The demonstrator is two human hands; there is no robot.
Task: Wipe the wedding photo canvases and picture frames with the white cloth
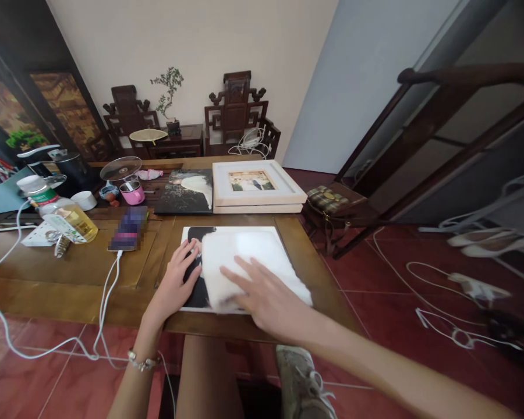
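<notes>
1. Fingers (241, 269) of the right hand (273, 305) spread wide, flat on a soft white cloth (227, 247).
2. Left hand (177, 279), fingers parted, touches the rectangular black-and-white panel (195, 295) beneath, on the wooden surface (91, 270).
3. Green-labelled bottle (63, 208): writing unreadable.

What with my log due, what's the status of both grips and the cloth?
Right grip spread on white cloth; left grip at left edge of picture panel. Cloth hides most of panel. Phone lies apart, leftward.
</notes>
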